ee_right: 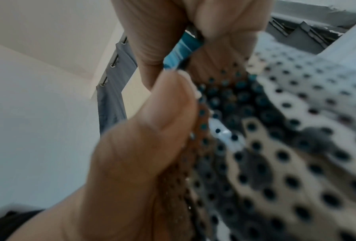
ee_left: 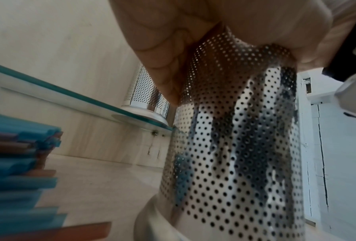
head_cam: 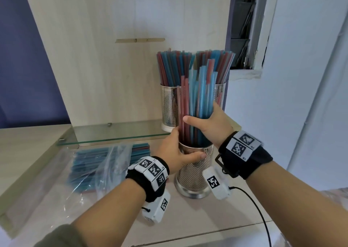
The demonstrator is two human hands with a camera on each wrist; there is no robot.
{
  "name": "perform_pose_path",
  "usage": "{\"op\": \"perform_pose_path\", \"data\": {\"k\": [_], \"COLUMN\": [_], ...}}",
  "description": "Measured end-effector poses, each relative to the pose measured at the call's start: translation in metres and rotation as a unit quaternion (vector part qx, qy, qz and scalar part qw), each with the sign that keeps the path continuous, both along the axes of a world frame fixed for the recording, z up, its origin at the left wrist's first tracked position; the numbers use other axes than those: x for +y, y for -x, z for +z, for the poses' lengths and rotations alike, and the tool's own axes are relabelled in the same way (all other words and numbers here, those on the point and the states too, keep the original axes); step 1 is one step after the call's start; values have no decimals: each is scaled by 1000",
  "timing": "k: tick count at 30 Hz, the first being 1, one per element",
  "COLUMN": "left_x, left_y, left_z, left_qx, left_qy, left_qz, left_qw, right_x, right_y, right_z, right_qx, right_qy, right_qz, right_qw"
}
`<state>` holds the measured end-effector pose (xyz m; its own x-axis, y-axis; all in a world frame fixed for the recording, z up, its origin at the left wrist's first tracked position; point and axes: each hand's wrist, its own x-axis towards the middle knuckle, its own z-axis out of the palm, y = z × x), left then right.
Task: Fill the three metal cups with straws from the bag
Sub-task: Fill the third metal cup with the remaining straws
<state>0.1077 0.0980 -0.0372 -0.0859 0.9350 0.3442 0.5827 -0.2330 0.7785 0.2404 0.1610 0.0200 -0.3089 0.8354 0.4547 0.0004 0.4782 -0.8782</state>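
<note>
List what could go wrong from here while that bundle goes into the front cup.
1. The right hand grips the straw bundle above the front cup; a few red straws at the left edge stand apart and could slip outside the rim.
2. The left hand holds the cup only near its rim; pushing the bundle down off-centre might tilt it.
3. The two full cups stand close behind, so a wide move could knock their straws.

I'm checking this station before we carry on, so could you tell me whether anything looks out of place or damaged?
Nothing spilled. The straws the right hand grips in the near cup stand at uneven heights, not yet settled. The left hand holds that cup's rim. Behind the rear cups, the window frame looks chipped and ragged.
</note>
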Motion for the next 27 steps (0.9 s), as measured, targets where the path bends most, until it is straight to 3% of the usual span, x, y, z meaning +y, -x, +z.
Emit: {"op": "perform_pose_path", "data": {"k": [8,13,17,27], "left_x": [-2,-3,-3,-5], "left_y": [-2,-1,0,-1], "left_z": [3,4,4,6], "left_qx": [17,29,37,32], "left_qy": [-11,-2,8,17], "left_qz": [-13,-12,-8,-7], "left_qw": [1000,1000,999,999], "right_x": [12,24,34,37], "right_y": [-3,-22,-29,-17], "right_z": [16,53,70,56], "right_qx": [46,-109,-199,-256], "right_qy": [-92,-207,-182,-184], "right_qz": [-54,-94,-28,1], "right_qw": [993,968,963,949]}}
